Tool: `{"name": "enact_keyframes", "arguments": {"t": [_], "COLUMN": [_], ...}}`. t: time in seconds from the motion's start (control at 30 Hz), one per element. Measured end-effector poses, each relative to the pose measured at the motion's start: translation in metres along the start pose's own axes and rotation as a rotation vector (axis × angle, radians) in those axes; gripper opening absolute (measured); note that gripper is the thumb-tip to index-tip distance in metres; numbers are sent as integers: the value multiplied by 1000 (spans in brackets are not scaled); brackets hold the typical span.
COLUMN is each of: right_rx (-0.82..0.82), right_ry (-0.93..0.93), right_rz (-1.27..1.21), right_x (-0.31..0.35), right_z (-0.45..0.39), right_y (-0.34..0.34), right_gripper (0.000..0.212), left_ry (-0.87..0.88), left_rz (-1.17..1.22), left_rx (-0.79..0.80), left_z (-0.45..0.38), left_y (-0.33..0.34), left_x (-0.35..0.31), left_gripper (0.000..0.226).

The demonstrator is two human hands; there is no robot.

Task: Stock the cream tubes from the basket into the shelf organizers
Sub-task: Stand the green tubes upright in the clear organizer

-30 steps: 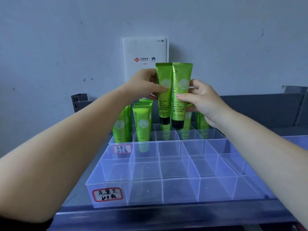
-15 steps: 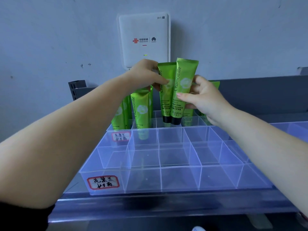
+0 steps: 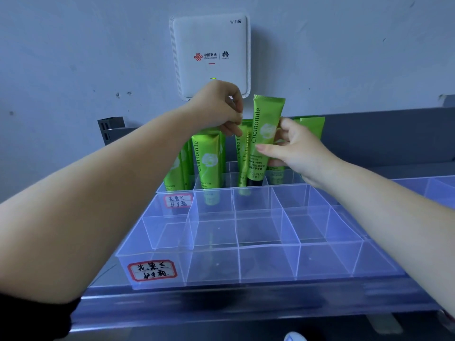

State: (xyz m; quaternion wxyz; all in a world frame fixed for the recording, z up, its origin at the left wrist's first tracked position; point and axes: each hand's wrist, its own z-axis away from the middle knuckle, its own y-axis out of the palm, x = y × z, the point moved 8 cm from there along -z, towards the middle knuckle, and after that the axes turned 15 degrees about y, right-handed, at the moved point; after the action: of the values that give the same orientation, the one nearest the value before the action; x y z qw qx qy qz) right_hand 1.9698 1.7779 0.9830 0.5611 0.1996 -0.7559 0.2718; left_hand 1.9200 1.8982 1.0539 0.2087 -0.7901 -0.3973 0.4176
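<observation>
Right hand (image 3: 299,153) gripping tube (image 3: 264,134) upright, cap down in rear organizer (image 3: 283,184). Left hand (image 3: 219,107) pinching top of second tube (image 3: 242,153) standing just beside it.

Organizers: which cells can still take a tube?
The front organizer, behind its handwritten label, has every visible cell bare. The rear organizer is crowded with standing tubes, both hands working there: left hand, right hand holding a tube.
</observation>
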Motion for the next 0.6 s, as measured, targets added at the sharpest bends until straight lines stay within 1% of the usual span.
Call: {"name": "enact_keyframes", "arguments": {"t": [0.1,0.27,0.33,0.43,0.5,0.6], "right_rx": [11,-26,-53,-91,-143,-235], "right_ry": [19,80,99,93,81,103], "right_rz": [46,70,30,-52,-107,-158], "right_x": [-4,-12,-11,-3,2,1], "right_z": [-1,-3,-3,-1,0,2], "right_y": [4,-1,-8,-22,-33,-48], "right_gripper": [27,27,27,22,19,21], "left_ry": [8,28,26,34,80,159], "left_rz": [-78,-198,-217,-262,-335,-502], "left_rx": [51,130,166,237,295,333], "left_z": [-2,-7,-8,-10,-12,-17], "left_y": [4,16,19,25,32,40], "left_x": [-2,-5,-4,-4,-8,-15], "left_gripper": [25,20,14,13,15,24]}}
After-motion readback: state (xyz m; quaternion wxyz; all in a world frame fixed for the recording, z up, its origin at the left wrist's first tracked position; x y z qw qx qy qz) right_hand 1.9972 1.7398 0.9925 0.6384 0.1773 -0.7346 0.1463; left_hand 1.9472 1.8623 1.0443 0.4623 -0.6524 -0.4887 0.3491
